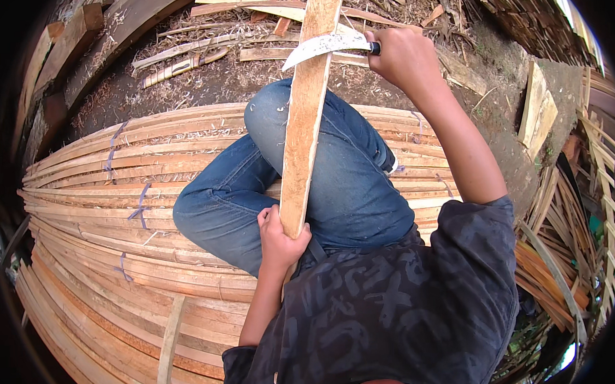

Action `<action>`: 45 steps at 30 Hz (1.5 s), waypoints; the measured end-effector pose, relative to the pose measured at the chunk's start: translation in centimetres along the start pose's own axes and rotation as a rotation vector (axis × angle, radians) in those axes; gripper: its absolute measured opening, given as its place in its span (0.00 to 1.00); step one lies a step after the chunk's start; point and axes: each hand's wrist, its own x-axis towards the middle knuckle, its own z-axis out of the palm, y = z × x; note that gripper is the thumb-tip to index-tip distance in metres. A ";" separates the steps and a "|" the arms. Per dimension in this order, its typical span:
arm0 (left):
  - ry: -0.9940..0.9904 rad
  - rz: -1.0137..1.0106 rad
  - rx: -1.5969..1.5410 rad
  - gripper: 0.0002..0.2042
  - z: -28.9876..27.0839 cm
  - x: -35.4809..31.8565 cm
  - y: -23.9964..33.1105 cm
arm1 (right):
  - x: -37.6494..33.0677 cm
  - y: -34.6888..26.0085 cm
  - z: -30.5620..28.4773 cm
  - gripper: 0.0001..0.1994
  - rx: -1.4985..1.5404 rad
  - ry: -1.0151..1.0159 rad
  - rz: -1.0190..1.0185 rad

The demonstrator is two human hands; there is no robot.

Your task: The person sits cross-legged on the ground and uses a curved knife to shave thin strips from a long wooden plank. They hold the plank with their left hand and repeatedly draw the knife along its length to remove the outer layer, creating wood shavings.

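Left hand: the left hand (280, 239) is closed in a full grip around the near end of a long wooden slat (303, 117), low in the middle of the frame, just above the person's dark patterned shirt (393, 311).
Right hand: the right hand (401, 53) is clenched tight on the dark handle of a curved knife (323, 46), at upper centre-right, arm stretched forward.
Slat: pale and orange-toned, it runs from the left fist up over the bent knee to the top edge of the frame, tilted slightly rightward.
Knife: the blade lies crosswise on the slat near its far end, tip pointing to the left of the frame, touching the wood.
Legs: blue jeans (334, 171), knees folded, under the slat.
Seat: the person sits on a broad stack of long bamboo strips (105, 219) filling the left and lower left, some tied with bluish bands.
Ground: dirt strewn with shavings and offcuts (201, 67) across the top.
Right side: more bundled strips (560, 251) at the right edge.
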 end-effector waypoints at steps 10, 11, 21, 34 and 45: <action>0.065 0.012 0.091 0.19 0.1 0.0 0.8 | 5.2 2.4 1.5 0.12 -0.057 -0.039 0.263; 0.071 0.019 0.105 0.19 0.3 0.1 1.2 | 6.5 5.5 0.9 0.13 -0.150 0.009 0.244; 0.090 0.047 0.097 0.18 0.4 0.3 0.8 | 2.0 1.5 -2.8 0.12 -0.146 -0.036 0.067; 0.041 0.017 0.010 0.20 0.1 0.1 0.2 | 7.3 5.0 -4.0 0.12 -0.176 0.106 0.258; -0.065 -0.014 -0.205 0.26 0.2 -0.7 -1.4 | 0.2 -0.5 -1.1 0.12 -0.012 0.129 0.020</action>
